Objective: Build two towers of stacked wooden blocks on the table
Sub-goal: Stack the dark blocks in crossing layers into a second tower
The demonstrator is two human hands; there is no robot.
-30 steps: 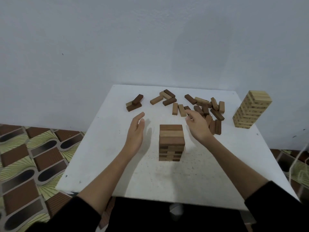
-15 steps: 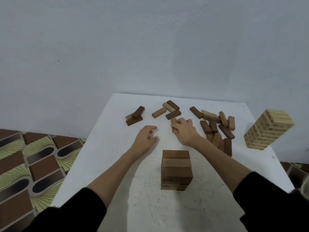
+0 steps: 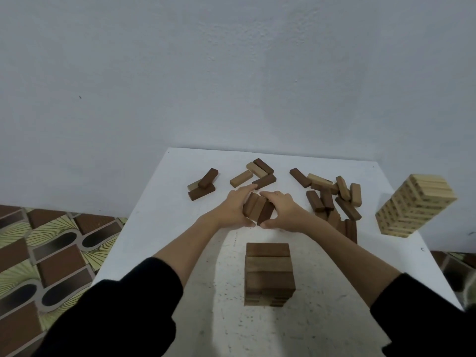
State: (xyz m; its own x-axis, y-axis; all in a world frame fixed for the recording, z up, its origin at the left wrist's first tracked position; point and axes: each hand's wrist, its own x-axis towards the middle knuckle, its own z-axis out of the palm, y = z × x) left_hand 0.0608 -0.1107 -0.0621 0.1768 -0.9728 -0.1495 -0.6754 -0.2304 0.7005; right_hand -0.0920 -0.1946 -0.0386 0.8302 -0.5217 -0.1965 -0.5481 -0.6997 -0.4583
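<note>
Pressing three brown blocks (image 3: 258, 208) together, our left hand (image 3: 235, 207) and right hand (image 3: 280, 211) curl round them from either side, just beyond the short dark tower (image 3: 269, 273) on the white table (image 3: 159, 228). Loose blocks lie around — a heap (image 3: 332, 199) right, a pair (image 3: 203, 186) left — and a pale tower (image 3: 414, 204) stands far right.

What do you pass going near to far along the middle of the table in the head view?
Brown tower → three blocks gripped between left hand and right hand → loose blocks → wall.
</note>
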